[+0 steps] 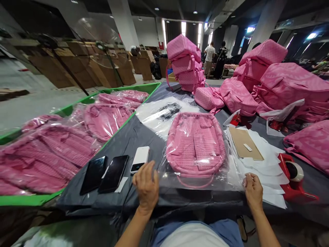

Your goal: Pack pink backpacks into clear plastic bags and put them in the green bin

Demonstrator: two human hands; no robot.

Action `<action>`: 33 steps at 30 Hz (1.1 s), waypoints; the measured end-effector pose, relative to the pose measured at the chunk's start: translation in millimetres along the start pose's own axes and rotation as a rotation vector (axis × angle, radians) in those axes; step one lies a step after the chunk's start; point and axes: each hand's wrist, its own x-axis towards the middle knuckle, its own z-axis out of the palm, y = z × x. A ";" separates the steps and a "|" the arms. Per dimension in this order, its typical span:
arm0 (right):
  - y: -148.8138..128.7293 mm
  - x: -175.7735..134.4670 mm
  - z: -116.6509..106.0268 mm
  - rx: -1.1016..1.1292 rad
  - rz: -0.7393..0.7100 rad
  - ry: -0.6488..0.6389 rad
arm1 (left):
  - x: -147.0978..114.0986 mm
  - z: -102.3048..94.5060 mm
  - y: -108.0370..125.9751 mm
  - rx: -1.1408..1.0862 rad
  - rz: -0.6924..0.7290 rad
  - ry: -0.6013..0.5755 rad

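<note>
A pink backpack (195, 144) lies flat inside a clear plastic bag (221, 183) on the dark-covered table, its carry loop towards me. The bag's open edge runs along the near side. My right hand (254, 193) pinches the right corner of that edge between thumb and fingers. At the opposite corner, the curled fingers of my left hand (146, 187) close on the film, just below a white power bank (141, 158). Beyond the backpack lies a white plastic sheet with black print (154, 115).
Bagged pink backpacks fill a green-rimmed bin (110, 139) on the left. Two black phones (114, 173) lie left. White sheets (272, 171), brown cardboard (244, 142) and a red tape dispenser (293, 187) sit right. Stacked pink backpacks (183, 65) stand behind; two people (209, 56) are farther off.
</note>
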 end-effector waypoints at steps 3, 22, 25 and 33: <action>-1.6 1.2 -2.3 0.006 -0.019 0.015 | -1.5 4.8 40.7 -0.082 0.376 -0.122; -23.3 2.1 0.7 0.122 -0.013 0.039 | 37.5 16.7 45.0 -0.259 0.547 -0.419; -25.2 8.3 5.8 0.064 -0.015 0.063 | 42.2 22.4 44.0 -0.311 0.424 -0.531; -11.4 33.1 22.2 -0.132 0.028 0.100 | 50.3 34.4 40.2 -0.369 0.198 -0.746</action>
